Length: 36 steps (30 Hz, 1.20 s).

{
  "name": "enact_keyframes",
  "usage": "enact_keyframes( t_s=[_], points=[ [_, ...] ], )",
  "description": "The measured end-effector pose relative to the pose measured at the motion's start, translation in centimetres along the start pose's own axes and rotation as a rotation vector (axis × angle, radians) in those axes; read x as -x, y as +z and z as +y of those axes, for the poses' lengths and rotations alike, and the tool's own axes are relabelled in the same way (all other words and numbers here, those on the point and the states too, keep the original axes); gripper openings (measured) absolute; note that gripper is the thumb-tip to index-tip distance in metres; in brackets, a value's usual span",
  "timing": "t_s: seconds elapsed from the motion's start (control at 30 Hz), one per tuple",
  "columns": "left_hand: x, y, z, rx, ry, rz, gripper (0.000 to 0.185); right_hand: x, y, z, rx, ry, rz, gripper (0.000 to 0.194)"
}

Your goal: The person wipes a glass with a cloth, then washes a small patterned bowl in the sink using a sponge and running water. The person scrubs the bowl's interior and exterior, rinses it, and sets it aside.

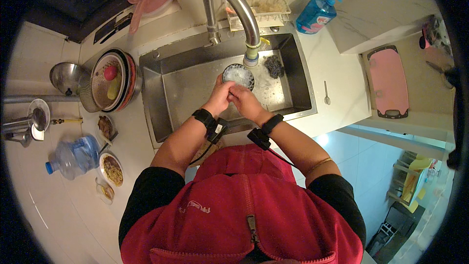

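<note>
A small bowl (238, 74) with a dark patterned rim and a whitish, wet-looking inside is over the steel sink (190, 91). My left hand (219, 96) grips its left and near side. Against the near rim, my right hand (246, 99) has its fingers curled in, meeting the left thumb; its fingertips are partly hidden. Just beyond the bowl hangs the spout of a curved metal faucet (234, 2). Whether water runs cannot be made out. A dark scouring pad (273, 67) lies on the sink floor, right of the bowl.
Left of the sink are stacked bowls and a colander (106, 91), a plastic water jug (75, 157) and a dish of food (112, 169). A wire rack (260, 16) and blue soap bottle (316, 15) stand behind. To the right lie a spoon (327, 93) and a pink cutting board (388, 80).
</note>
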<state>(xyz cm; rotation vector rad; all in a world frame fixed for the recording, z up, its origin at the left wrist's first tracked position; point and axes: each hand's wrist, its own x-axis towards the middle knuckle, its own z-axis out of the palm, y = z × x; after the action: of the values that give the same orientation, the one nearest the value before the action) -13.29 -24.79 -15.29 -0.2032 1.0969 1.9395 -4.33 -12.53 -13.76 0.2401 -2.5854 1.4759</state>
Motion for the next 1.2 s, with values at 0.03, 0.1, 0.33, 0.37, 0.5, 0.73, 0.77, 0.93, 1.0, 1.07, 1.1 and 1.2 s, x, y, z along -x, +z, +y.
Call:
enact_keyframes(
  t_s=[0.03, 0.1, 0.33, 0.37, 0.5, 0.73, 0.77, 0.93, 1.0, 1.07, 1.1, 1.2],
  points=[
    [-0.1, -0.4, 0.2, 0.000, -0.052, 0.057, 0.052, 0.0, 0.0, 0.0, 0.157, 0.002, 0.007, 0.028],
    [-0.1, -1.4, 0.9, -0.041, -0.071, 0.001, 0.056, 0.3, -0.6, 0.3, 0.499, -0.063, -0.112, 0.034],
    [-0.3, -3.6, 0.7, -0.135, -0.106, -0.016, 0.030, 0.5, 0.9, 0.7, 0.163, -0.024, -0.090, 0.036],
    [-0.2, -4.1, 0.9, -0.126, -0.149, -0.030, 0.030, 0.5, 1.4, 0.7, 0.144, -0.031, -0.147, 0.035],
    [-0.4, -5.1, 2.6, -0.020, -0.337, -0.054, 0.036, 0.3, 1.3, 1.4, 0.508, 0.124, -0.173, 0.035],
    [0.7, -5.2, 3.6, 0.203, -0.291, -0.095, 0.058, -1.9, 2.3, 2.0, -0.523, 0.503, -0.144, 0.021],
    [0.9, -5.3, 3.6, 0.189, -0.286, -0.049, 0.058, -2.1, 2.2, 2.0, -0.760, 0.561, -0.107, 0.022],
    [0.3, -5.9, 3.2, 0.262, -0.225, -0.122, 0.056, -2.9, 1.1, 1.6, -1.371, 0.725, -0.009, 0.032],
    [-0.1, -6.2, 2.9, 0.301, -0.225, -0.097, 0.053, -3.1, 0.4, 1.2, -1.496, 0.727, 0.004, 0.035],
    [-0.3, -6.3, 2.7, 0.282, -0.144, -0.153, 0.048, -3.1, -0.1, 1.1, -1.575, 0.688, 0.006, 0.038],
    [-0.4, -6.3, 2.6, 0.268, -0.095, -0.197, 0.046, -3.0, -0.3, 1.1, -1.556, 0.737, 0.052, 0.039],
    [-0.3, -6.0, 2.6, 0.148, 0.009, -0.216, 0.039, -2.2, -0.6, 2.4, -1.612, 0.664, 0.100, 0.035]
  ],
)
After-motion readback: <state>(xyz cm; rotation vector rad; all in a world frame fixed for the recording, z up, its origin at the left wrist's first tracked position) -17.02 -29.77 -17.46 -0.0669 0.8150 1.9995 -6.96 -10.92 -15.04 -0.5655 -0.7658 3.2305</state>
